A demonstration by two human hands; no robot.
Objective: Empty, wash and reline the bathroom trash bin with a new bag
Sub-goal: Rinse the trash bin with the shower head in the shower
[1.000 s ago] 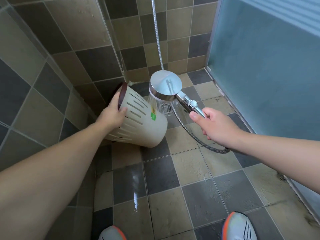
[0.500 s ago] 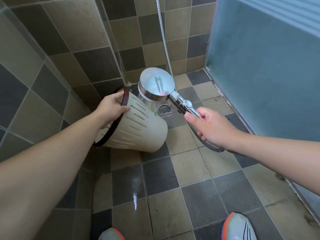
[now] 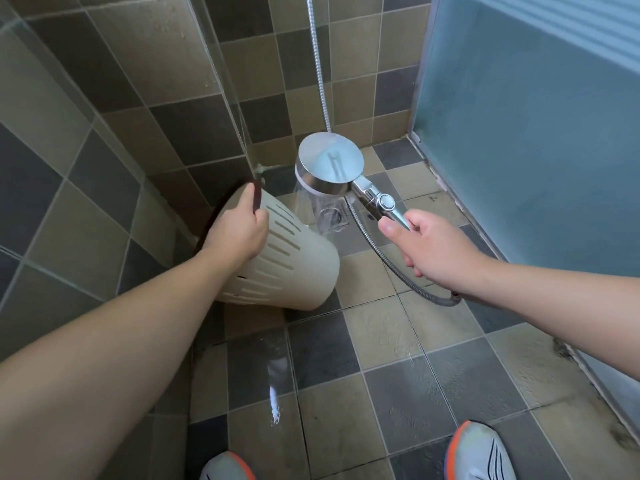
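Head view: left hand (image 3: 239,233) at 9 o'clock, fingers curled over the dark rim of the tilted trash bin (image 3: 294,268). Right hand (image 3: 429,247) at 3 o'clock, fingers wrapped round the shower head (image 3: 330,168) handle; spray falls past the bin toward the floor drain (image 3: 332,216). Suggest aiming the spray into the bin's mouth while rotating it.

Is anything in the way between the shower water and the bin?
Nothing visible is. The shower head in the right hand sprays down just beside the bin, which the left hand holds tilted by its rim. Only open air lies between them.
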